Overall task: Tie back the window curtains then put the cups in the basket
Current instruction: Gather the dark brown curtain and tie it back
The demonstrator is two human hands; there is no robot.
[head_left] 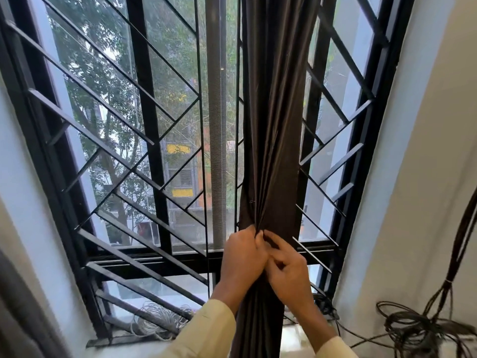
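Observation:
A dark brown curtain [271, 125] hangs gathered into a narrow column in front of the window, right of centre. My left hand [244, 257] and my right hand [286, 270] both clutch the bunched fabric at about sill height, fingers pinching the folds where they meet. Below my hands the curtain falls on between my pale yellow sleeves. No cups and no basket are in view.
Behind the curtain stands a window with a black metal grille [144, 156]. On the sill at the bottom left lies a coil of white cable [157, 319]. Dark cables [423, 329] are heaped at the lower right against the white wall. A grey curtain edge [15, 306] shows far left.

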